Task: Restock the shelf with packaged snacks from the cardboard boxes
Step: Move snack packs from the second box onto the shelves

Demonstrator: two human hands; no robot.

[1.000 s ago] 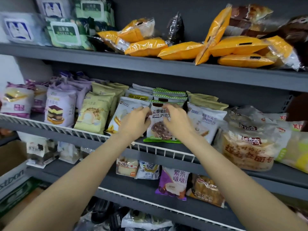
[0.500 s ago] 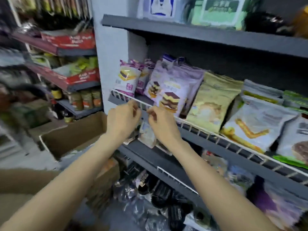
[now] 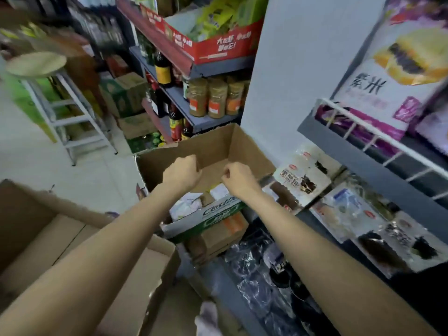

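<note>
From the head camera we see both of our arms stretched out over an open cardboard box. Our left hand is curled into a loose fist above the box and holds nothing. Our right hand is just beside it, fingers bent in with the thumb and first finger close together — we cannot see anything held between them. The two hands are near each other but not touching.

The open box stands on the floor against a white wall. Its flaps are up and its brown inside shows. In front of it, under our wrists, sits a white and green box with some pale packets in it — they are blurry. A bigger brown box is under our left arm, low on the left.

On the right is the grey shelf with a white wire rail. A purple and white snack bag stands behind the rail. Below it, on a lower shelf, lie clear snack packs with dark cakes inside.

Farther back on the left are shelves with brown jars, dark bottles and a red carton. A round stool stands on the pale floor.
</note>
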